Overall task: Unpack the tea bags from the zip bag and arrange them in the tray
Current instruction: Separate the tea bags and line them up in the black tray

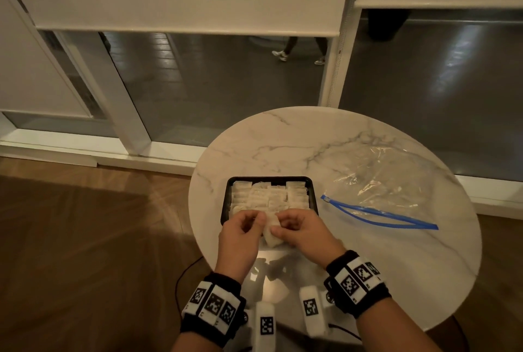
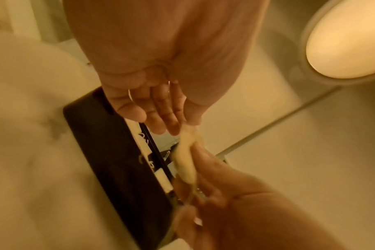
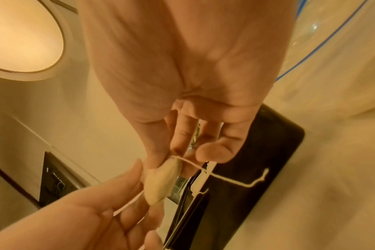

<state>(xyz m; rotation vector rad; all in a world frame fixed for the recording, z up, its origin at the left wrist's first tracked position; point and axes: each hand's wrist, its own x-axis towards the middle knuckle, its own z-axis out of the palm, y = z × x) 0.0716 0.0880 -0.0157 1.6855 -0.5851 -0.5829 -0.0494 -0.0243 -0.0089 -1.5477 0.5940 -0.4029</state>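
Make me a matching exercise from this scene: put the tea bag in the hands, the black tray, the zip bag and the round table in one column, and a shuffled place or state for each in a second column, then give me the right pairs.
Column one
1. small white tea bag
2. black rectangular plastic tray
3. clear zip bag with blue seal
4. round white marble table

Column two
A. lying flat and open, right of the tray
B. pinched between left hand and right hand
C. carrying everything else
D. filled with rows of tea bags

Pairs: 1-B, 2-D, 3-A, 4-C

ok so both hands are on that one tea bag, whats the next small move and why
Probably lower the tea bag forward into the near edge of the black tray. Both the left hand and right hand pinch it just above that edge, the rows behind look full, and the zip bag looks empty.
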